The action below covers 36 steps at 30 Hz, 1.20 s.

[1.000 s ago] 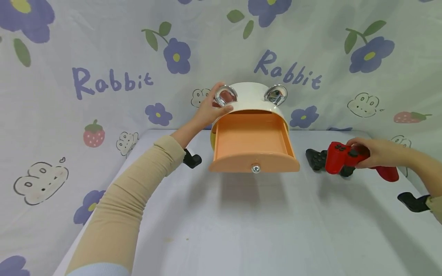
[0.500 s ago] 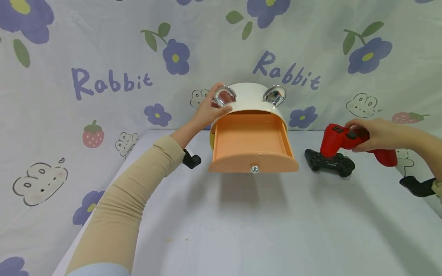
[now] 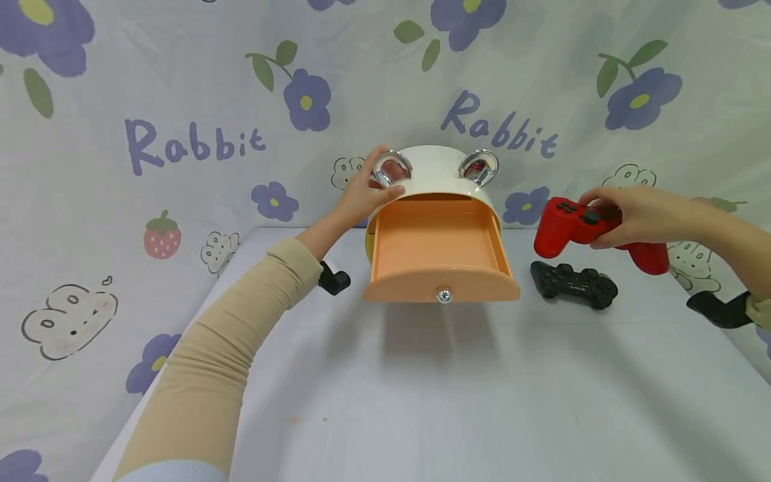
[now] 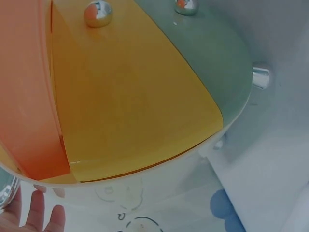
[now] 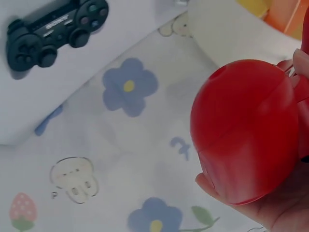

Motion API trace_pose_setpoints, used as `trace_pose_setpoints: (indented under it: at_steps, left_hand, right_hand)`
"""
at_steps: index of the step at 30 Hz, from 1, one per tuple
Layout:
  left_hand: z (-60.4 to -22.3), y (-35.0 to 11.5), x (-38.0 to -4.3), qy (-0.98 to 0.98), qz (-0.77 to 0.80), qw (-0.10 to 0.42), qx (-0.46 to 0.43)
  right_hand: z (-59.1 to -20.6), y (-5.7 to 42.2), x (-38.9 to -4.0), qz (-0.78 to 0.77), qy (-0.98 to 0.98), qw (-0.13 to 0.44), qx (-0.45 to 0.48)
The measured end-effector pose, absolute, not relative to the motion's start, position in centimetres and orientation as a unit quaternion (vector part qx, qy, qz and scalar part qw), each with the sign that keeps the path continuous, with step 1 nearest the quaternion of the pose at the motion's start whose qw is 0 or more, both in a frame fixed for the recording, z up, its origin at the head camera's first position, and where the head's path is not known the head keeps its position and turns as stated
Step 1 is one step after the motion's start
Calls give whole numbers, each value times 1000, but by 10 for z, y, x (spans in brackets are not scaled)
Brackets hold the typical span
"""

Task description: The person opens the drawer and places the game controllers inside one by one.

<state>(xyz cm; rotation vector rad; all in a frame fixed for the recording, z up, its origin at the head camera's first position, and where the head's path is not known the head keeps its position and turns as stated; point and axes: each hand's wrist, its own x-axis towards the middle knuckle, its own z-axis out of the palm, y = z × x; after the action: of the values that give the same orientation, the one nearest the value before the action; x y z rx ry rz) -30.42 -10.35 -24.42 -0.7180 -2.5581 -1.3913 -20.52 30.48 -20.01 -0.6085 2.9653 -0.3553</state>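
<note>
My left hand point(image 3: 369, 191) rests on the upper left of a small rounded white cabinet point(image 3: 436, 164), beside its shiny silver ring-shaped ear. The thumb lies along the front rim; in the left wrist view several fingers point(image 4: 36, 212) look straight against the shell. Out of the cabinet sticks an orange drawer point(image 3: 442, 284) with a silver knob, nothing visible inside. My right hand point(image 3: 647, 213) grips a red game controller point(image 3: 557, 227) in the air, right of the cabinet. A black game controller point(image 3: 575, 284) lies on the table below it, apart from the red one.
A yellow drawer front point(image 4: 130, 96) and a green one point(image 4: 217, 63) show below the orange drawer in the left wrist view. The table has a white cover point(image 3: 446, 415). Behind it hangs a printed cloth point(image 3: 199, 80). Each wrist wears a black mount.
My right hand has lifted the red controller up off the black one and carried it left toward the cabinet. The black controller now shows whole. The left hand and the drawer stay put.
</note>
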Motion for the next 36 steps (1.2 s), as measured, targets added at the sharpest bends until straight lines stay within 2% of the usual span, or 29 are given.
trace_pose_setpoints:
  at_steps: [18,36]
  left_hand:
    - [-244,-104,-304,-852,-463,66,-234]
    - [-243,-104,-302,-856,-459,66,-227]
  right_hand:
    - [-180,242,-212,-125,971,38,-198]
    - [-175,181,-217,-175,960,61,-210]
